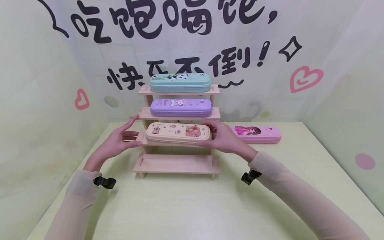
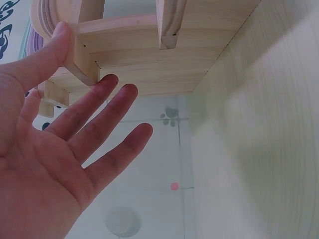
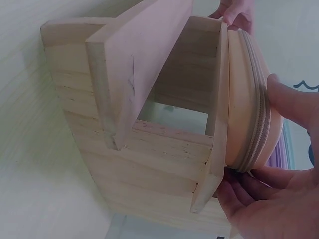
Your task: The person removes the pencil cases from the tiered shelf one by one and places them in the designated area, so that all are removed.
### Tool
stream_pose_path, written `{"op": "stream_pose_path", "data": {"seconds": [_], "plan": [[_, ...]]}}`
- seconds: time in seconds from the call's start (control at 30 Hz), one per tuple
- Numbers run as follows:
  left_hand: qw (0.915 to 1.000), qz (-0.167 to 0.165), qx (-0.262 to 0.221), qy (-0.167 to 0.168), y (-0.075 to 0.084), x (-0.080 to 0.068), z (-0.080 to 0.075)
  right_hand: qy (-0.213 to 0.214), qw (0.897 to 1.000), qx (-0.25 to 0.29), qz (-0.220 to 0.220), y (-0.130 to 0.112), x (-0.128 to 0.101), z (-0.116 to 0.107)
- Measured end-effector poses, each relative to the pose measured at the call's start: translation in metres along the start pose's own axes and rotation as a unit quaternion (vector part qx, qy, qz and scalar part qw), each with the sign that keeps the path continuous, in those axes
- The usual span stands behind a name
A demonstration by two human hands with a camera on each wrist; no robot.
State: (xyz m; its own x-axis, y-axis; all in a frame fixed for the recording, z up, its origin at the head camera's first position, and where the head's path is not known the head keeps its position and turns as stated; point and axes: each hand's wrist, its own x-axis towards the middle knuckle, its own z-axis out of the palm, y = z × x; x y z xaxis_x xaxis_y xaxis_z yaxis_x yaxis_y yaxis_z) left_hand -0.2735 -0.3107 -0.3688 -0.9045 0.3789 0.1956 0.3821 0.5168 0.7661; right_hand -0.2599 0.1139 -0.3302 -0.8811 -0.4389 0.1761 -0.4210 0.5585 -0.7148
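A cream pencil case [image 1: 178,132] with printed cartoon pictures lies on the second tier from the bottom of a wooden step shelf [image 1: 177,164]. My right hand [image 1: 223,137] grips its right end, thumb at the front and fingers round the back corner. In the right wrist view, the case's zipper edge [image 3: 256,99] shows between that thumb and the fingers. At the shelf's left side, my left hand [image 1: 117,140] has its fingers spread. Its thumb touches the end of the cream case's tier, and the index fingertip is by the tier above. No object is in the left palm [image 2: 45,159].
On the upper tiers lie a purple pencil case [image 1: 181,108] and, topmost, a mint green panda pencil case [image 1: 180,82]. A pink pencil case [image 1: 258,134] lies on the table [image 1: 192,206], right of the shelf. Printed cloth walls [image 1: 336,50] enclose the table at the back and sides.
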Motion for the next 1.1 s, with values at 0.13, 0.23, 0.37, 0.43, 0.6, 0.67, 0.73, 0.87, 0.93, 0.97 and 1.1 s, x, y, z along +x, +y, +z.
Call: {"op": "stream_pose_path", "data": {"seconds": [0.13,0.23,0.37,0.43,0.6,0.67,0.73,0.87,0.93,0.97,1.1], "plan": [[1.0000,-0.002,0.002,-0.001,0.0006,-0.0008,-0.0003,-0.007,1.000,-0.003,0.002,-0.0005,-0.0003,-0.0001],[1.0000,-0.004,0.006,-0.001,0.0017,-0.0008,0.0004,-0.011,1.000,0.009,0.006,0.0020,-0.0006,0.0000],[0.9999,-0.004,0.009,0.001,0.0034,-0.0006,0.0005,-0.008,1.000,0.008,0.004,0.0056,-0.0007,-0.0007],[1.0000,-0.004,0.009,0.003,0.0041,-0.0006,0.0001,-0.007,1.000,0.003,0.001,0.0056,-0.0006,-0.0014],[0.9999,-0.006,0.009,0.001,0.0040,-0.0007,-0.0007,-0.008,1.000,0.003,0.002,0.0044,-0.0007,-0.0019],[0.9999,-0.006,0.010,0.001,0.0032,-0.0006,-0.0007,-0.009,1.000,0.009,0.006,0.0043,-0.0007,-0.0015],[0.9999,-0.006,0.011,0.002,0.0026,-0.0005,-0.0009,-0.008,1.000,0.021,0.012,0.0043,-0.0010,-0.0008],[0.9999,-0.006,0.013,0.004,0.0022,-0.0003,-0.0012,-0.004,0.998,0.052,0.018,0.0047,-0.0029,0.0012],[0.9999,-0.005,0.013,0.002,0.0023,-0.0005,-0.0011,0.000,0.998,0.062,0.017,0.0058,-0.0041,0.0023],[0.9999,-0.006,0.012,0.002,0.0022,-0.0006,-0.0011,0.001,0.998,0.067,0.016,0.0063,-0.0050,0.0026],[0.9999,-0.004,0.009,0.001,0.0019,-0.0011,-0.0005,0.014,0.997,0.075,0.013,0.0085,-0.0090,0.0026]]}}
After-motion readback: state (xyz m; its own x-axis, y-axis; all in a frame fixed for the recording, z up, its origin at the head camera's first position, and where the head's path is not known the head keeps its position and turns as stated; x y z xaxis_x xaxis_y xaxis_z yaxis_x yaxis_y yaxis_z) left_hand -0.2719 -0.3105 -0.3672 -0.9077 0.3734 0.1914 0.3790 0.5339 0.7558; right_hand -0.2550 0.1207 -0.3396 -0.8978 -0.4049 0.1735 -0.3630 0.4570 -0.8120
